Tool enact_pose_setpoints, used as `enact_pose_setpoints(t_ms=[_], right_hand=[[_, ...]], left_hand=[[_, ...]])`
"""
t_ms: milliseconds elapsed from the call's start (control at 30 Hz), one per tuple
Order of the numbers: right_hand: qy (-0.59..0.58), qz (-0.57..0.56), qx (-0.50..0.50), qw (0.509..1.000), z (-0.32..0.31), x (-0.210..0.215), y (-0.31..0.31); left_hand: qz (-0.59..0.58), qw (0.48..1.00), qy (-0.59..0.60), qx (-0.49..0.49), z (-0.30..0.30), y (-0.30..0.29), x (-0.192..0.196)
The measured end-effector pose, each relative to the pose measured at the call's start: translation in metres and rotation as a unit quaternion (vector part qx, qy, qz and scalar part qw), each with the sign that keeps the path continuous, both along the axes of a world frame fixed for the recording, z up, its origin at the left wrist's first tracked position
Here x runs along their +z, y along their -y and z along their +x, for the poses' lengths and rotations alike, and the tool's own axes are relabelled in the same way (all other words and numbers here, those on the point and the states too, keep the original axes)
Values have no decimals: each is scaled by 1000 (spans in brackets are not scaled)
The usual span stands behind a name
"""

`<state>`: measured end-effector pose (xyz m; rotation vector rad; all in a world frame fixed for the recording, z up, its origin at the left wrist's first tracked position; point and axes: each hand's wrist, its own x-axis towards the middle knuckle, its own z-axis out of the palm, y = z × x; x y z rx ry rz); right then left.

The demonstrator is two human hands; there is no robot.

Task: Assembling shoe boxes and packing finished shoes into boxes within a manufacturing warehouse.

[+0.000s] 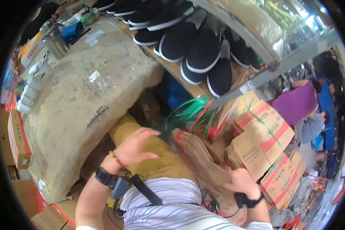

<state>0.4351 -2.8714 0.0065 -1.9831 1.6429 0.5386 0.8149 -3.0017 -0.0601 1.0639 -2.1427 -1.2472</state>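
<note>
While your right hand [241, 181] rests on the stack of flattened cardboard boxes [197, 155], its fingers lie pressed against the sheets at the near end of the fan — whether they pinch a single sheet I cannot tell, since the stack hides the fingertips. Your left hand [136, 145] hangs free above your yellow-trousered lap, fingers spread and holding nothing, well apart from the stack. Judged from this, you are at the picking step: drawing one flat box off the pile. The next move seems to call for separating a single sheet with the right fingers and bringing the left hand across to take its far edge. Just beyond your right fingers lie strapped bundles of boxes [262, 132] — and the worn table [80, 92] spreads past your left hand.
</note>
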Motion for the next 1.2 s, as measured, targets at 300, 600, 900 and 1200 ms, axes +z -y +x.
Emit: enact_pose_setpoints(t_ms=[300,600,900,1200], right_hand=[[141,-93,247,954,134,228,79],[230,-245,414,846,358,264,174],[469,-172,227,836,395,42,334],[679,127,-120,713,393,-115,255]], left_hand=[[-229,926,-200,226,75,4,57],[-47,804,-335,489,244,-118,74],[51,519,-211,827,351,-157,-19],[102,518,-20,849,383,-144,-48]])
